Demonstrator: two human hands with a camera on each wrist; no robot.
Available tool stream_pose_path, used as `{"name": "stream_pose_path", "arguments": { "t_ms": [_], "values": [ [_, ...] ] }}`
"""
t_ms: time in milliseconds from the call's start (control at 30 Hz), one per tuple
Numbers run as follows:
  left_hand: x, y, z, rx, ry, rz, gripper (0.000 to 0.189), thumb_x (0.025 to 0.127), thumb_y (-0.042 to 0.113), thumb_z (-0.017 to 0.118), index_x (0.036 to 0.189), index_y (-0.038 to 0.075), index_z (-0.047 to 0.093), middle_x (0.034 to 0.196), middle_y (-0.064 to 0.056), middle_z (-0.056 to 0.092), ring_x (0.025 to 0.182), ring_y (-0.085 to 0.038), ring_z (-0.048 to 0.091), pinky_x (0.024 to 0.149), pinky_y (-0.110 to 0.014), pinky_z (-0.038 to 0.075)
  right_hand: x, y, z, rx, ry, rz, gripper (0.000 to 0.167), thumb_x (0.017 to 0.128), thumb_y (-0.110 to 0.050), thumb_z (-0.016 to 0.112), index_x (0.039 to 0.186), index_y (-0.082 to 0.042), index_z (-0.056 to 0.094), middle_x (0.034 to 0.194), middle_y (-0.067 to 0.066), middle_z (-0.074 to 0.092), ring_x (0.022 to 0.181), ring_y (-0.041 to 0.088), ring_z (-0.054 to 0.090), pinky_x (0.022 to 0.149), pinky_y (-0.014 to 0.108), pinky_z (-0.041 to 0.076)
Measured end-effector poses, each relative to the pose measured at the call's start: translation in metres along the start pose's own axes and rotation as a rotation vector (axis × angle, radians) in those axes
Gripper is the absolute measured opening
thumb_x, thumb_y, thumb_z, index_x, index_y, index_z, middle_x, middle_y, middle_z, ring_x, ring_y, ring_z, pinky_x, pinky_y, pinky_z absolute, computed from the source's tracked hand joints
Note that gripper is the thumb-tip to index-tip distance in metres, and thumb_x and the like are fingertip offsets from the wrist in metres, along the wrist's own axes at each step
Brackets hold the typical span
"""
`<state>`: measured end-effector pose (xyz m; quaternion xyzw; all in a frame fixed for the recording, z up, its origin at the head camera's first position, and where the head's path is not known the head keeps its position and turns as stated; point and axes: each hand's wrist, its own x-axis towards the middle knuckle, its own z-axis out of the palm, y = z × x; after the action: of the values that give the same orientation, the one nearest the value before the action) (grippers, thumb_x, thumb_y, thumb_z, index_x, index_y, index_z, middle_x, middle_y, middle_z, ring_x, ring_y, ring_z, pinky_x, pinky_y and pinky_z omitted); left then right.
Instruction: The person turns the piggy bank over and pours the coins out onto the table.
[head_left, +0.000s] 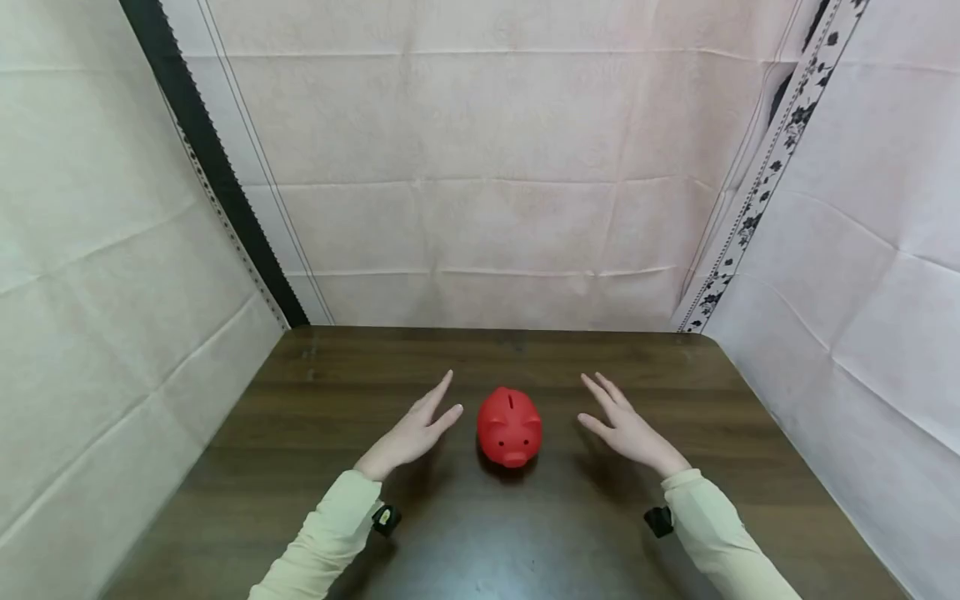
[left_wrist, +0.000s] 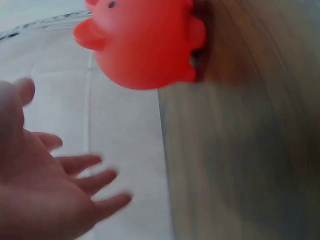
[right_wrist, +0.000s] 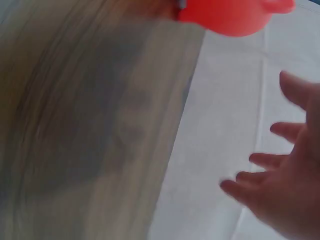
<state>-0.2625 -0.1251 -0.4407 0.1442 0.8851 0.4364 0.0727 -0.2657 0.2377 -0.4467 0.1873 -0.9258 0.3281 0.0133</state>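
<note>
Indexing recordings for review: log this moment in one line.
left hand: open, empty; right hand: open, empty; round red pig-shaped coin bank: upright between hands, untouched; brown wood-grain table: beneath bank

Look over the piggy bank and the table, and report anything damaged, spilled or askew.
Nothing stands out: the piggy bank sits upright on the table, slot on top, with no visible crack or spill. The cloth behind merely shows fold creases.
</note>
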Motion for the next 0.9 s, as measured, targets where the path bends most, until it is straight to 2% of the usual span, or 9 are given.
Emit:
{"name": "stream_pose_path", "arguments": {
  "t_ms": [167,300,433,567,733,900],
  "values": [
    [0.007,-0.002,0.018,-0.257,-0.005,-0.026,0.066,0.096,0.042,0.056,0.153,0.035,0.023,0.152,-0.013,0.040,0.136,-0.033,0.044,0.108,-0.055,0.041,0.003,-0.004,0.014,0.133,-0.089,-0.016,0.072,0.095,-0.041,0.058,0.155,-0.017,0.023,0.160,0.015,0.022,0.147,0.038,0.023,0.113,0.061,0.028],
    [0.011,-0.004,0.033,-0.385,-0.010,-0.052,0.066,0.095,0.041,0.058,0.153,0.032,0.027,0.154,-0.015,0.037,0.134,-0.035,0.046,0.104,-0.053,0.046,0.005,-0.007,0.027,0.232,-0.171,0.008,0.076,0.095,-0.039,0.059,0.156,-0.018,0.018,0.161,0.014,0.021,0.147,0.038,0.023,0.112,0.060,0.032],
    [0.015,-0.005,0.045,-0.479,-0.012,-0.095,0.069,0.094,0.045,0.058,0.153,0.030,0.026,0.157,-0.015,0.031,0.138,-0.038,0.041,0.105,-0.054,0.044,0.008,-0.009,0.038,0.375,-0.222,0.047,0.075,0.096,-0.035,0.058,0.156,-0.018,0.016,0.161,0.016,0.021,0.147,0.040,0.022,0.113,0.062,0.028],
    [0.017,-0.003,0.054,-0.503,-0.006,-0.108,0.071,0.093,0.044,0.059,0.154,0.027,0.025,0.158,-0.015,0.028,0.138,-0.040,0.038,0.105,-0.055,0.044,0.009,-0.009,0.047,0.483,-0.243,0.099,0.074,0.097,-0.033,0.056,0.156,-0.017,0.014,0.160,0.017,0.021,0.147,0.041,0.020,0.114,0.063,0.025],
    [0.019,-0.001,0.063,-0.432,0.031,-0.098,0.074,0.090,0.047,0.063,0.153,0.030,0.028,0.157,-0.013,0.030,0.140,-0.040,0.035,0.105,-0.059,0.041,0.013,-0.016,0.055,0.525,-0.229,0.117,0.076,0.096,-0.034,0.058,0.156,-0.016,0.014,0.161,0.015,0.020,0.147,0.040,0.021,0.114,0.061,0.029],
    [0.021,-0.006,0.069,-0.431,0.041,-0.099,0.075,0.089,0.048,0.063,0.152,0.031,0.028,0.156,-0.011,0.033,0.140,-0.040,0.034,0.107,-0.059,0.040,0.017,-0.028,0.057,0.485,-0.129,0.031,0.070,0.095,-0.032,0.060,0.154,-0.019,0.024,0.159,0.011,0.027,0.145,0.038,0.026,0.113,0.058,0.033]
  ]
}}
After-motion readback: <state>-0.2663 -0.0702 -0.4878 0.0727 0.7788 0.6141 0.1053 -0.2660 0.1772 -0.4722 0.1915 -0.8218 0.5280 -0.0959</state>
